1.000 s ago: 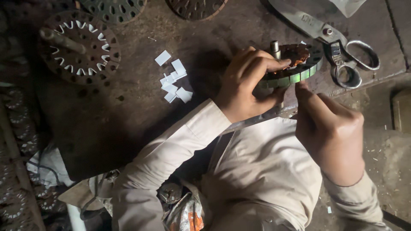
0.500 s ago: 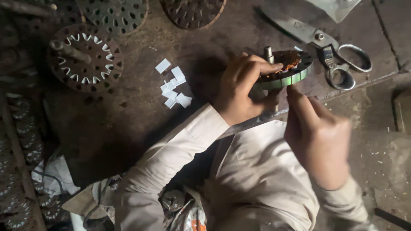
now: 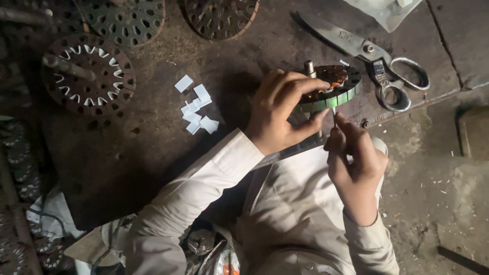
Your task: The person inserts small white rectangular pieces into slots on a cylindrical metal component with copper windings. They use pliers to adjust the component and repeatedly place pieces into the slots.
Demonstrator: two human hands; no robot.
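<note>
My left hand point(image 3: 282, 109) grips a round motor stator point(image 3: 333, 87) with copper windings, a greenish rim and a short steel shaft, holding it over the edge of a dark workbench point(image 3: 153, 153). My right hand point(image 3: 356, 160) is just below the stator, fingers pinched on a small white slip point(image 3: 334, 113) pressed against the rim. Both arms wear pale sleeves. A small heap of white paper slips point(image 3: 196, 109) lies on the bench to the left of my left hand.
Large metal scissors point(image 3: 379, 61) lie right of the stator. A slotted round core point(image 3: 89, 74) with white inserts and a rod sits at left, with two more perforated discs point(image 3: 127, 18) at the top edge. Dusty floor point(image 3: 438, 178) spreads at right.
My right hand has shifted left and up, closing in under the stator rim. The left hand keeps its hold on the stator.
</note>
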